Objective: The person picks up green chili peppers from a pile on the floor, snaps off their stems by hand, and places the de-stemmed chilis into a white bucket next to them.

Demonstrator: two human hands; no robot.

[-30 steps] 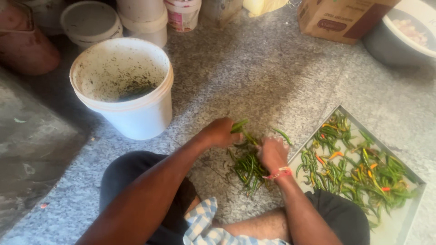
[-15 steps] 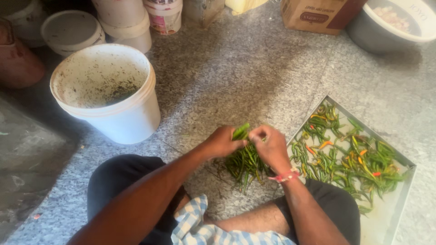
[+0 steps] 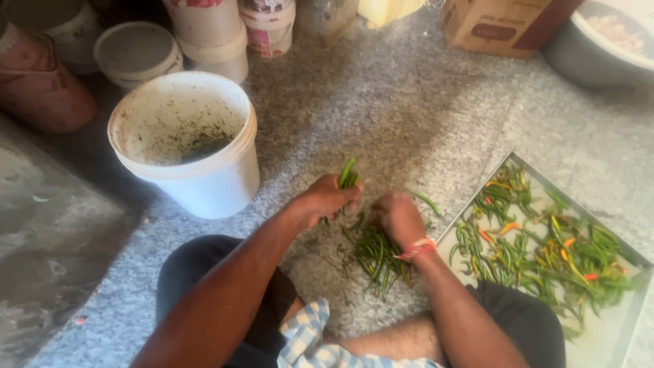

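A big white plastic bucket with dark green bits at its bottom stands on the grey speckled stone floor, just left of the hands. To the right lies one flat metal tray full of green, orange and red chilies. One brown cardboard box stands far behind. The left hand is closed around a few thin green chilies. The right hand rests with bent fingers on a small pile of green chilies on the floor; its grip I cannot tell.
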